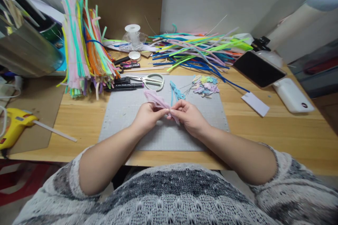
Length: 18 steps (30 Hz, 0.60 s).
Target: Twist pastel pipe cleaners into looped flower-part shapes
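Over the grey cutting mat (118, 112), a pale pink fuzzy piece (155, 99) is pinched between my two hands. My left hand (149, 114) has thumb and fingers closed on it from the left. From the right, my right hand (190, 116) pinches the same piece, the thumb tips almost touching. A blue looped piece (177, 91) lies on the mat just beyond my fingers. To its right sits a small pile of pastel looped pieces (207, 85), with thin wires beside it.
Scissors (153, 81) and markers (126, 87) lie at the mat's back edge. Bundled pipe cleaners (75, 42) stand at back left, loose ones (195, 51) behind. A yellow glue gun (17, 124) is far left; a phone (258, 69) and white case (293, 95) are right.
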### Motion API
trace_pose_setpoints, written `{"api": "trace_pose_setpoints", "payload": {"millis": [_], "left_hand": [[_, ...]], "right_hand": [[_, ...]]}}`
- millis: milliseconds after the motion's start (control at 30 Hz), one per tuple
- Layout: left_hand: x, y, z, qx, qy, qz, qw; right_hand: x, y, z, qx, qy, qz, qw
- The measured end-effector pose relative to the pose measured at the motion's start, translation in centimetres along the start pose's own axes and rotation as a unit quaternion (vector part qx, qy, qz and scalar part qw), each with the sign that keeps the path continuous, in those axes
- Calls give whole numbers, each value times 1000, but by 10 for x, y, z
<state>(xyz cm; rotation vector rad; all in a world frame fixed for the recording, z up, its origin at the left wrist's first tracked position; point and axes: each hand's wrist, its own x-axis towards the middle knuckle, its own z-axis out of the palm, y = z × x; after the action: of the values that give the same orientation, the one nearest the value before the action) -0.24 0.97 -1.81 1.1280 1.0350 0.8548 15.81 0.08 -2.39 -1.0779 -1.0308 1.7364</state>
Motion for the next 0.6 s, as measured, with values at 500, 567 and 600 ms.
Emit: {"api": "trace_pose_setpoints", "payload": {"millis": [500,567,600], "left_hand": [[0,5,2,-255,-12,-119,960],[-1,4,3,-253,-10,-107,962],[-1,4,3,-252,-8,-100,962]], "right_hand": [[-11,-9,-8,-543,34,-449,708],[-13,-10,-6,-568,54,-458,682],[-13,-10,-5,-578,65,-462,669]]}}
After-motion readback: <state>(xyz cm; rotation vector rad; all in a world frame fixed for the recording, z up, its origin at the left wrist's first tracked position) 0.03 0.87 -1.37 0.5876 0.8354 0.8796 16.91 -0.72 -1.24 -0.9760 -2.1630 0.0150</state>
